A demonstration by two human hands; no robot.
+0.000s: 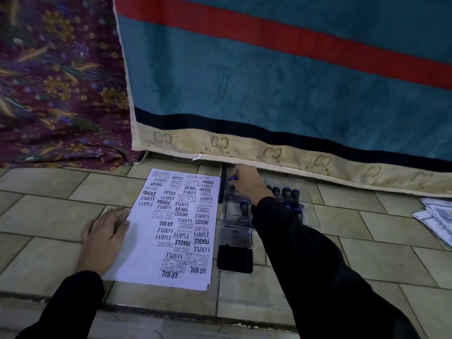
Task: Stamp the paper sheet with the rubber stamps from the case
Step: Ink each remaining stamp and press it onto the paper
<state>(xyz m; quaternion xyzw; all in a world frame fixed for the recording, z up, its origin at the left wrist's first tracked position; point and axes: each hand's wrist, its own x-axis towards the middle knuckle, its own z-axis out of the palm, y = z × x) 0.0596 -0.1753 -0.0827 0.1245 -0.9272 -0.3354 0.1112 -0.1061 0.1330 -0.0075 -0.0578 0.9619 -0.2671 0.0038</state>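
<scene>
A white paper sheet (146,243) covered with many black stamp prints lies on the tiled floor. My left hand (105,233) rests flat on its left edge, fingers spread. To the right stands a clear plastic case (310,216) holding several dark rubber stamps (286,192). My right hand (247,182) reaches into the far left end of the case, fingers closed around a stamp with a blue-violet handle (233,178). An open black ink pad (234,261) with its lid (236,237) lies between sheet and case, near me.
A teal blanket with a red stripe and beige border (269,94) hangs just behind the case. Purple patterned cloth (61,81) fills the back left. A pile of printed papers (437,216) lies at the right edge. A floor step edge (171,311) runs near me.
</scene>
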